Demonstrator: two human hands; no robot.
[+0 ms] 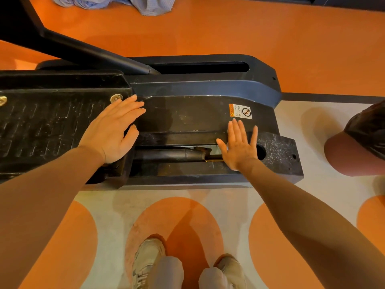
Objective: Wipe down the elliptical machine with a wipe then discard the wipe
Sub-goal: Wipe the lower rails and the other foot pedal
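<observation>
The head view looks straight down on the rear base of a black plastic elliptical machine (187, 113) lying across an orange and pale grey patterned floor (229, 38). The left hand (112, 130) lies flat, fingers straight and close together, on the end of the ribbed black foot pedal (48, 124) at the left of the machine's base, fingertips reaching just past the pedal's edge beside a round metal bolt (116, 98). The right hand (239, 144) is spread wide with fingers straight, palm down over the rail slot (177, 155) in the near side of the base, fingertips just below a small white and orange warning sticker (240, 111). Neither hand holds anything, and no wipe can be made out under either palm. Both arms wear brown long sleeves (302, 215). A crumpled pale blue-grey cloth (150, 5) lies on the floor well beyond the machine's far side. A dark rounded object (358, 142) sits on the floor just right of the base; what it is cannot be told. Near the bottom edge, on the near side of the machine, two light grey sneakers (148, 259) stand on the floor.
</observation>
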